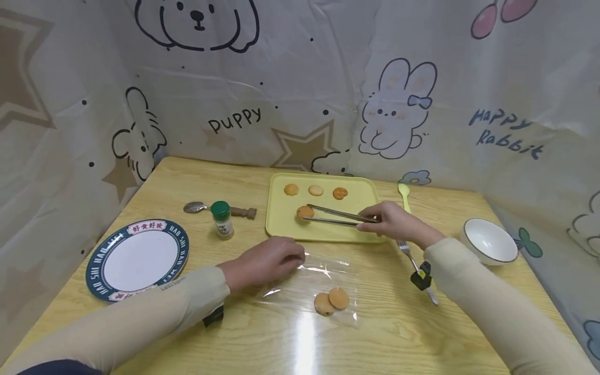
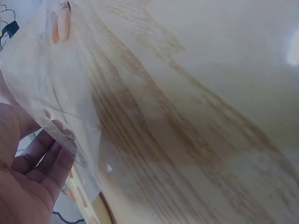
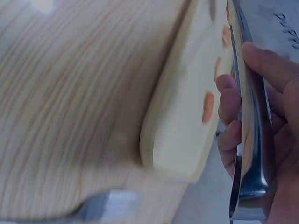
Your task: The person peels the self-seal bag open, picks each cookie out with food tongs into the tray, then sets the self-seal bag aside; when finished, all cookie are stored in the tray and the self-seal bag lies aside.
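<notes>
While your right hand (image 1: 394,223) grips the tongs (image 1: 330,223), their tips hold 1 cookie (image 1: 305,212) over the left-middle part of the yellow tray (image 1: 280,229); whether it touches the surface, you cannot tell from these views. Squeeze only enough to stop it slipping, since it will likely crumble under pressure. Keep it level, lower it close to the tray before easing the tongs apart, and leave a gap to the row of 3 cookies (image 1: 316,190) along the far side.

Your left hand (image 1: 267,263), fingers curled, pinches the edge of the clear bag (image 1: 286,291) just near of the tray. Hold that edge steady and lifted, so the tongs have room to enter; 2 cookies (image 1: 331,301) lie at its near right end, apparently inside. Mind the fork (image 1: 405,249) under your right forearm's path.
</notes>
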`<state>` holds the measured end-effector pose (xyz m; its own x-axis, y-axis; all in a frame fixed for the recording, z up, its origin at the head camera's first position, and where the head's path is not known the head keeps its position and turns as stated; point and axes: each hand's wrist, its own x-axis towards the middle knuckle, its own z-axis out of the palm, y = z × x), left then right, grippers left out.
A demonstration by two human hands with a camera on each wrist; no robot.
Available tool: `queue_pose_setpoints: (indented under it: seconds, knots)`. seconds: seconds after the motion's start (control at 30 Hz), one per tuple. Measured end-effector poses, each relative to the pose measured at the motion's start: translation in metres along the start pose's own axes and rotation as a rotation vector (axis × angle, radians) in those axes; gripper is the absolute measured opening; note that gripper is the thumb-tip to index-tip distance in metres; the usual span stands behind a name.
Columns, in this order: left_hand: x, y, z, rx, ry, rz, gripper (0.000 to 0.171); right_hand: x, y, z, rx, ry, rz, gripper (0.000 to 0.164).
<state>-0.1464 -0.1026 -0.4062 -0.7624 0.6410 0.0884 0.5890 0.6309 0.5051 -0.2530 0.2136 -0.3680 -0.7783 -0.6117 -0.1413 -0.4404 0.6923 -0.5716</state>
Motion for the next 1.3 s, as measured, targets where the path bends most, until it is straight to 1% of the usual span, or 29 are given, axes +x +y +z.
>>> queue_pose_setpoints:
  seconds: [0.1, 0.23, 0.43, 0.57, 0.83, 0.97, 1.07, 1.2, 1.3]
  knots:
    - [0.000, 0.000, 0.001, -0.003, 0.000, -0.001, 0.012, 0.014, -0.006, 0.009, -0.018, -0.006, -0.013, 0.034]
    - [0.000, -0.001, 0.003, -0.010, 0.005, 0.007, 0.011, 0.023, -0.008, 0.017, -0.019, -0.009, -0.026, 0.032]
    - [0.000, -0.001, 0.004, 0.002, 0.017, 0.013, 0.011, 0.026, -0.008, 0.022, -0.025, -0.026, -0.038, 0.027]
    - [0.001, -0.001, 0.003, 0.003, 0.014, 0.009, 0.011, 0.027, -0.009, 0.023, -0.031, -0.019, -0.028, 0.024]
    - [0.002, 0.000, 0.002, -0.005, 0.010, 0.018, 0.011, 0.027, -0.011, 0.024, -0.016, -0.010, -0.001, 0.025]
    - [0.003, -0.001, 0.003, 0.012, 0.034, 0.038, 0.011, 0.023, -0.012, 0.021, -0.020, 0.007, -0.002, 0.027]
    - [0.003, -0.001, 0.003, 0.019, 0.040, 0.044, 0.011, 0.016, -0.013, 0.017, -0.004, 0.016, -0.003, 0.028]
    - [0.004, 0.000, 0.003, 0.019, 0.027, 0.033, 0.011, 0.001, -0.010, 0.007, 0.014, 0.042, -0.016, 0.029]
    - [0.004, 0.000, 0.003, 0.017, 0.022, 0.027, 0.011, -0.017, -0.006, -0.004, -0.003, 0.065, -0.022, 0.028]
